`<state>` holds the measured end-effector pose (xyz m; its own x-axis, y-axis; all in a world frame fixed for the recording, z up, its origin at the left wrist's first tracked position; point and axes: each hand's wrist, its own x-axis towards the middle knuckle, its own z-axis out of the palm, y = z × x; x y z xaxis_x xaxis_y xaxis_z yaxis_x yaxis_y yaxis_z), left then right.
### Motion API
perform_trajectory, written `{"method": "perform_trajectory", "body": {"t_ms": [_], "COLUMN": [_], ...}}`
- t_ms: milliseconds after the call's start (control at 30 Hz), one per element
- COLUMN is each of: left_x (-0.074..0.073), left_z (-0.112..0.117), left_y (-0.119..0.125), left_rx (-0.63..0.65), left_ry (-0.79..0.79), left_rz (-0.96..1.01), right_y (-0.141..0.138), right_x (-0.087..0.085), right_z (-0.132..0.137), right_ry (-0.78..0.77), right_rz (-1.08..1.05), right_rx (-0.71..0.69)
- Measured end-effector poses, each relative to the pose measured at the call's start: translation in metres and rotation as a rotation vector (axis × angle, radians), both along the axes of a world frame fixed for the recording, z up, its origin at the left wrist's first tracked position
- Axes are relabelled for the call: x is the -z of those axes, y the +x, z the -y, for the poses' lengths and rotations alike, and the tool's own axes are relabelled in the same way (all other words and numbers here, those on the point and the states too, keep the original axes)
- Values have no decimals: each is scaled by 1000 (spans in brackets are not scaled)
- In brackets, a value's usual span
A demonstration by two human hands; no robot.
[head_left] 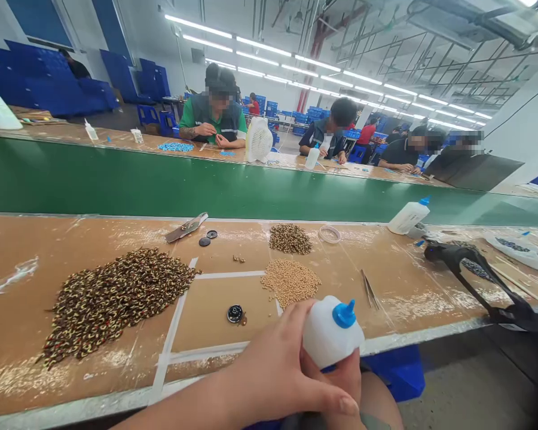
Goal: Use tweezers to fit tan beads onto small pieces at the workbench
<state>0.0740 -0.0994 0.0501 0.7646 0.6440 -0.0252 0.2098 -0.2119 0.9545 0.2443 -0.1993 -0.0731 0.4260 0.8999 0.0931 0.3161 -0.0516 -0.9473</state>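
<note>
My left hand (273,367) reaches in from the lower left and is wrapped round the lower part of a white glue bottle (329,331) with a blue nozzle cap, held just over the bench's front edge. Only a few fingers of my right hand (346,375) show beneath the bottle, pressed against its base; the left hand hides the remainder. On the taped bench ahead lie a pile of beige beads (290,280), a small black round part (235,313) and tweezers (370,291).
A big heap of spotted brown pieces (112,298) lies left, a smaller brown pile (289,239) farther back. A metal tool (186,228), black discs (205,241), a tape ring (329,234), a second bottle (407,216) and a black stand (488,280) sit around. Beyond the green belt (206,185), other people work.
</note>
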Motion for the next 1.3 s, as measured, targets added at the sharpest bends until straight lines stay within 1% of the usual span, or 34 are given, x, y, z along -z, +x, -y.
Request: {"method": "perform_trajectory", "body": {"t_ms": [67, 100, 133, 167, 233, 267, 333, 367, 400, 467, 533, 633, 767, 900, 1100, 1300], "left_x": [-9, -12, -12, -10, 0, 7, 23, 30, 37, 47, 52, 55, 62, 66, 68, 71], "left_z": [-18, -31, -46, -63, -96, -112, -134, -141, -145, -148, -146, -147, -151, -153, -156, -160], "left_y": [-14, -21, -28, -34, -46, -51, -59, -61, -63, -63, -63, -62, -60, -58, -58, -57], "left_rx": [63, 45, -18, -114, -281, -377, -554, -621, -660, -684, -681, -703, -721, -731, -756, -730], "left_ry": [111, 150, 180, 227, 290, 278, 164, 113, 79, 44, 46, 66, 82, 94, 98, 89], "left_rz": [-35, -41, -41, -22, 65, 130, 280, 339, 378, 428, 458, 496, 486, 459, 444, 443], "right_y": [-2, -3, -3, -2, 3, 7, 16, 20, 24, 27, 28, 26, 26, 26, 30, 34], "right_x": [-9, -16, -24, -33, -50, -59, -75, -82, -88, -97, -102, -105, -106, -110, -112, -113], "right_z": [-8, -12, -16, -19, -25, -27, -31, -33, -35, -39, -43, -48, -54, -57, -60, -63], "right_ry": [-28, -33, -33, -29, -40, -56, -94, -108, -128, -172, -211, -244, -261, -273, -306, -288], "right_rz": [51, 91, 153, 227, 365, 425, 546, 609, 670, 766, 835, 915, 978, 1026, 1140, 1187], "right_rx": [172, 212, 220, 201, 101, 35, -110, -185, -258, -366, -436, -517, -611, -639, -661, -680]}}
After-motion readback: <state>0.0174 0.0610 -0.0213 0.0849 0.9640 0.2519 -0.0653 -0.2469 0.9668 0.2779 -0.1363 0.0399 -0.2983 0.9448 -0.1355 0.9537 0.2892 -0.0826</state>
